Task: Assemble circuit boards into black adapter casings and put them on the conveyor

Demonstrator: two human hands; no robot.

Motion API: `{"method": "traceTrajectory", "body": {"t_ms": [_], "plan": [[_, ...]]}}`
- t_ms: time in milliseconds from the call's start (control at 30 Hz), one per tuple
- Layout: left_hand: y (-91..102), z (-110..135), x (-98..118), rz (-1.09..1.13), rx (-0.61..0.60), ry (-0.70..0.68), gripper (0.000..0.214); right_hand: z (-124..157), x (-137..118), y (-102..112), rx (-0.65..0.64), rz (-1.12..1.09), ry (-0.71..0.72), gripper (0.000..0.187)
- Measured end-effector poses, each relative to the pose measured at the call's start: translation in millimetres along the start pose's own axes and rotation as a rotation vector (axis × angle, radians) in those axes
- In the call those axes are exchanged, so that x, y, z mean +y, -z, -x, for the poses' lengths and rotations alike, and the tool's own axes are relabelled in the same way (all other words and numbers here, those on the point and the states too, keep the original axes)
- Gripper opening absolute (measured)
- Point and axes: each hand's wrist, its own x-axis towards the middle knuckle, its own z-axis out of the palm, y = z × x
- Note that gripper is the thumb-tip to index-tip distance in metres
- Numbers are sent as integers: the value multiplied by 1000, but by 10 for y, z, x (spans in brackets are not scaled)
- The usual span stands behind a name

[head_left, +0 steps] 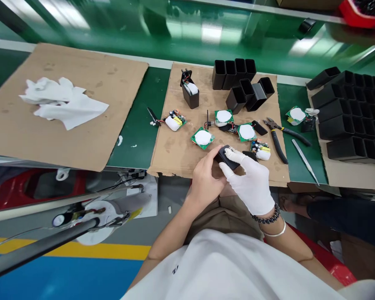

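My bare left hand and my white-gloved right hand are both closed round a small black plastic housing at the near edge of a cardboard sheet. The gloved fingers press on top of the housing. Just beyond lie several green circuit boards with white round pads and wired parts. A black housing with a board set in it stands upright farther back.
Empty black housings cluster at the back of the cardboard, and more are stacked at the right. Pliers and tweezers lie on the green belt. A larger cardboard with crumpled white cloth sits left.
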Motion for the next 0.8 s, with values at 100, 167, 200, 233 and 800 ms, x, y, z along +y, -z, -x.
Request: {"method": "traceTrajectory", "body": {"t_ms": [100,167,200,233,800], "plan": [[92,-14,-3,43,-51,-9,67,-47,33,4,-61,-4,-60,24],[161,-7,-12,89,-80,-14,64,-68,36,14,-102,7,-128,29],[193,2,-20,113,-83,-14,62,-73,30,17,-109,8,-161,32],[223,15,-31,132,-75,-14,62,-75,19,17,-111,5,-189,35],[330,7,-38,150,-34,36,53,-115,76,194,-83,-604,-438,39]]}}
